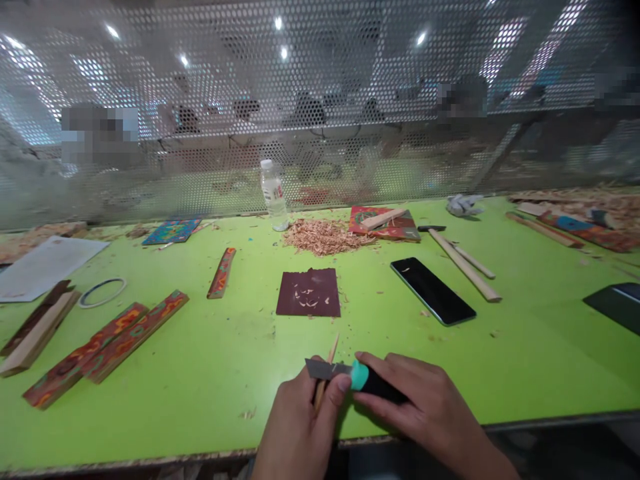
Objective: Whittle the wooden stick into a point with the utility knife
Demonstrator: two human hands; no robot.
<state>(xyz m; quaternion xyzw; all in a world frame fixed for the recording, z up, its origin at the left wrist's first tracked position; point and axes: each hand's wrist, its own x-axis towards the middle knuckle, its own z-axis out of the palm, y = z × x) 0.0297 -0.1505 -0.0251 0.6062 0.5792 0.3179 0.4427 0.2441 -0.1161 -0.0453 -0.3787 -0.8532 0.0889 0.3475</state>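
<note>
Near the front edge of the green table, my left hand [303, 413] is closed round a thin wooden stick [333, 348] whose tapered tip points away from me. My right hand [425, 393] grips a utility knife [373, 381] with a black and turquoise handle. Its wide grey blade lies across the stick, pointing left. My left thumb is pressed close to the blade's base. Just beyond the hands lies a dark brown sheet of sandpaper [309, 293] with a few curled shavings on it.
A phone [433, 291] lies right of the sandpaper, near a hammer [463, 262]. Behind are a shavings heap [323, 237], a plastic bottle [275, 197] and a perforated metal screen [320, 143]. Painted wooden strips [135, 337] and a tape roll [103, 292] lie left.
</note>
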